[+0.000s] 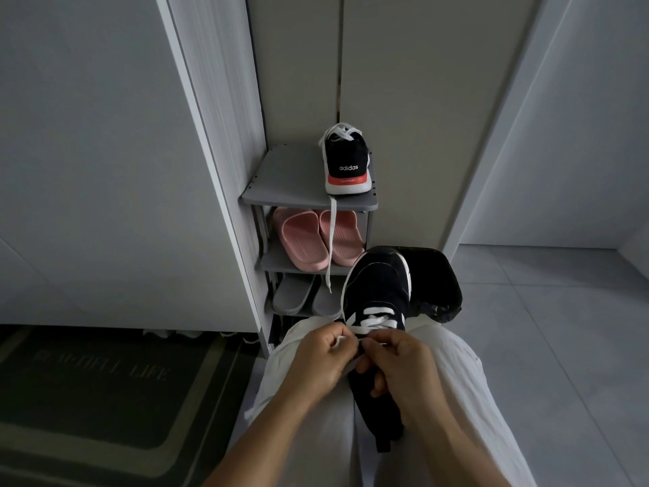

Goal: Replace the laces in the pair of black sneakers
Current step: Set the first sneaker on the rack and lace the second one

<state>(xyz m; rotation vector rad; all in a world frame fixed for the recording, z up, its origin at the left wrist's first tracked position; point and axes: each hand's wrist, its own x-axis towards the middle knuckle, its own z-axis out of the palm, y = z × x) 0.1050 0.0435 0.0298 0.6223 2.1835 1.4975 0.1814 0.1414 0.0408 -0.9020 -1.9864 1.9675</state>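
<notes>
Pinching the white lace (381,323) between thumb and forefinger, the left hand (318,363) holds a short length just below the last threaded row, its other fingers curled in. The right hand (404,372) meets it almost fingertip to fingertip. It grips the same lace at the eyelet edge, and its lower fingers curl round the tongue side of the black sneaker (377,290). That shoe lies toe-away on the person's lap, wedged between pale trouser legs, with a few white rows crossing its front.

The grip on the shoe itself looks light, so a firm tug on the lace could tip it off the lap. The lace is flat, so a twist could get locked under the next crossing. In this dim light a dark eyelet is easy to skip. If the pinch slips, the free end may slide back through.

Further out, the second sneaker (346,159) stands heel-first on top of the grey rack (281,184). It is laced in white, and one loose end (330,247) hangs past the pink slippers (302,240). A knee or sleeve catching that end could drag the shoe off the shelf.
</notes>
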